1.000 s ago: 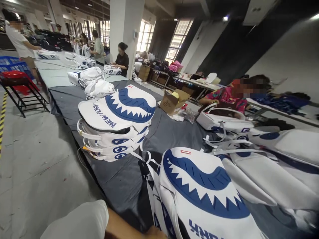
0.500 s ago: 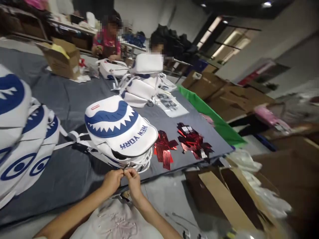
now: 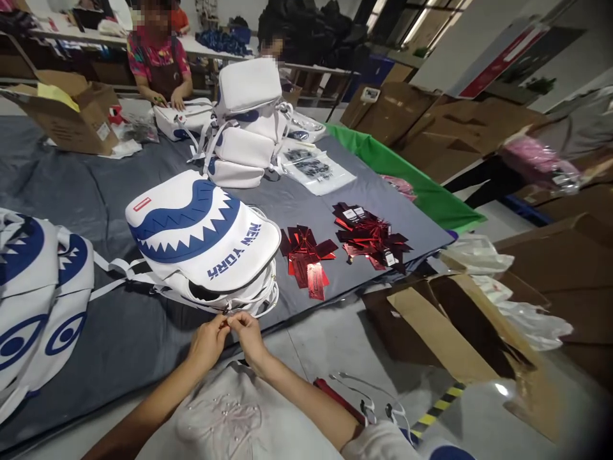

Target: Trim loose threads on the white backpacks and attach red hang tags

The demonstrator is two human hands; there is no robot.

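Observation:
A white backpack (image 3: 191, 239) with a blue shark-mouth print and the words "NEW YORK" lies on the grey-covered table, its near side toward me. At its near edge, my left hand (image 3: 209, 338) and my right hand (image 3: 246, 335) meet, thumbs and fingertips pinched together. Something small is between them by the bag's zipper edge; it is too small to name. Red and black hang tags (image 3: 309, 262) lie just right of the backpack, with a second pile of tags (image 3: 371, 236) farther right.
More white backpacks (image 3: 67, 294) stand at the left and others (image 3: 246, 150) are stacked at the back. An open carton (image 3: 90, 121) sits far left, near a co-worker (image 3: 160, 61) handling a bag. Another open carton (image 3: 440, 332) stands on the floor, right.
The view has shifted, so the backpack and table appear farther left and higher. Both hands stay pinched together at the bag's near edge.

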